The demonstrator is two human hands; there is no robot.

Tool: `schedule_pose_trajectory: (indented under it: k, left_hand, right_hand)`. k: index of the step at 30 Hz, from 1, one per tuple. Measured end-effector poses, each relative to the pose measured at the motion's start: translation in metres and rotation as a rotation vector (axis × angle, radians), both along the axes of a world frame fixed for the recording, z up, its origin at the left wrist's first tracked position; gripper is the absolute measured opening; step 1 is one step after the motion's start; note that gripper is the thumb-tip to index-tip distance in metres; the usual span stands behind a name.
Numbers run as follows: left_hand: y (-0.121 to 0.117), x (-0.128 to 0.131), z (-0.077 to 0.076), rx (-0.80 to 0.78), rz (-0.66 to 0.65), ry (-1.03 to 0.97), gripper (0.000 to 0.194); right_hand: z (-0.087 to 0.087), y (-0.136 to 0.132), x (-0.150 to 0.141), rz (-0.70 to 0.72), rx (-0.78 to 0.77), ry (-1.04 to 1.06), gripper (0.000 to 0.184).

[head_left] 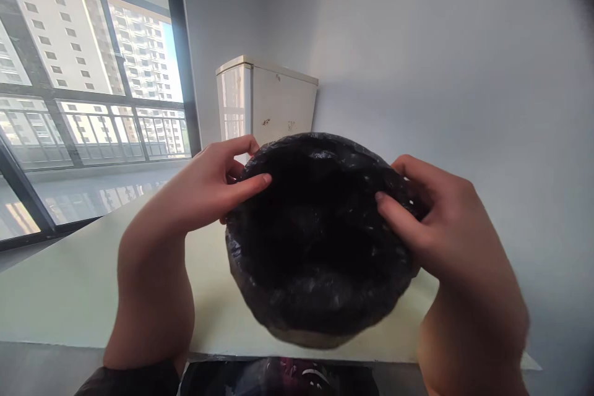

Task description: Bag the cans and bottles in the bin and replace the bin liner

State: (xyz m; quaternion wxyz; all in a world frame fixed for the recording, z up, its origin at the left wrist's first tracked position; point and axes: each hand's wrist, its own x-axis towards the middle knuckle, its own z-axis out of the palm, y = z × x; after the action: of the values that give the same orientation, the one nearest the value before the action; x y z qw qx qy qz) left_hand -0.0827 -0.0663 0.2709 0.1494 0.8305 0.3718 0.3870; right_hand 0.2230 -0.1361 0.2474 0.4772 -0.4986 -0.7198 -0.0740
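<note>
A round bin lined with a black garbage bag (315,229) is held up in front of me, its wide mouth tilted toward my face. The shiny, crinkled plastic covers the rim and runs down inside, where it is dark. At the upper left of the rim, my left hand (211,182) grips with the thumb inside the mouth and the fingers outside. My right hand (434,216) grips the right side of the rim the same way, its fingers partly hidden behind the plastic. Most of the bin's outer wall is out of sight behind the bag.
Below the bin spreads a pale tabletop (55,297), its near edge close to my body. A white fridge-like cabinet (283,102) with rusty spots stands beyond it. Large glass windows (93,74) are at left, and a plain wall (464,74) rises at right.
</note>
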Motion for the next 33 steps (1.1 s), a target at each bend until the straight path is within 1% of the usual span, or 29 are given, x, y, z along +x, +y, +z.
schedule_pose_trajectory:
  k: [3,6,11,17,19,21,23,24,25,27,28,29,30,31,32,33]
  left_hand:
    - [-0.008,-0.001,0.0,0.052,-0.014,0.039,0.021]
    - [-0.011,0.0,-0.002,0.071,0.0,0.03,0.019]
    - [-0.017,0.001,-0.005,0.047,0.063,-0.002,0.019]
    - [-0.026,-0.003,-0.004,0.054,0.093,-0.001,0.017]
    - [-0.026,-0.003,-0.003,0.042,0.104,-0.003,0.018]
    - [-0.021,-0.002,-0.002,0.039,0.11,-0.002,0.019]
    - [-0.01,0.001,-0.002,0.052,0.116,-0.002,0.019]
    - [-0.002,0.002,-0.003,0.057,0.123,-0.004,0.019]
    - [0.009,0.004,-0.003,0.054,0.137,-0.002,0.019]
    - [0.035,0.009,-0.007,0.016,0.173,0.015,0.017]
    - [0.05,0.012,-0.01,-0.021,0.191,0.032,0.016]
    - [0.065,0.015,-0.014,-0.06,0.203,0.047,0.014]
    - [0.079,0.018,-0.019,-0.103,0.2,0.059,0.013]
    - [0.093,0.021,-0.024,-0.147,0.189,0.064,0.012]
    - [0.106,0.025,-0.03,-0.188,0.169,0.058,0.012]
    - [0.117,0.029,-0.036,-0.227,0.149,0.047,0.012]
  right_hand:
    - [-0.002,-0.008,0.003,0.011,0.017,-0.053,0.031]
    - [-0.002,-0.005,0.004,0.003,0.013,-0.055,0.029]
    - [-0.001,-0.001,0.002,0.007,-0.002,-0.05,0.027]
    - [-0.003,-0.011,0.0,0.017,0.037,-0.041,0.027]
    - [-0.003,-0.011,-0.001,0.017,0.045,-0.044,0.027]
    - [-0.003,-0.003,-0.001,0.014,0.013,-0.055,0.029]
    - [-0.003,0.011,-0.002,-0.002,-0.027,-0.065,0.027]
    - [-0.003,0.018,-0.003,-0.022,-0.01,-0.069,0.023]
    - [-0.003,0.026,-0.004,-0.05,0.037,-0.077,0.017]
    - [-0.004,0.036,-0.006,-0.086,0.198,-0.112,0.008]
    - [-0.004,0.039,-0.008,-0.063,0.265,-0.147,0.01]
    - [-0.006,0.04,-0.01,-0.006,0.287,-0.203,0.013]
    - [-0.007,0.04,-0.012,0.069,0.259,-0.276,0.017]
    - [-0.009,0.039,-0.014,0.144,0.198,-0.364,0.02]
    - [-0.012,0.039,-0.016,0.202,0.122,-0.464,0.024]
    - [-0.016,0.04,-0.017,0.228,0.042,-0.569,0.029]
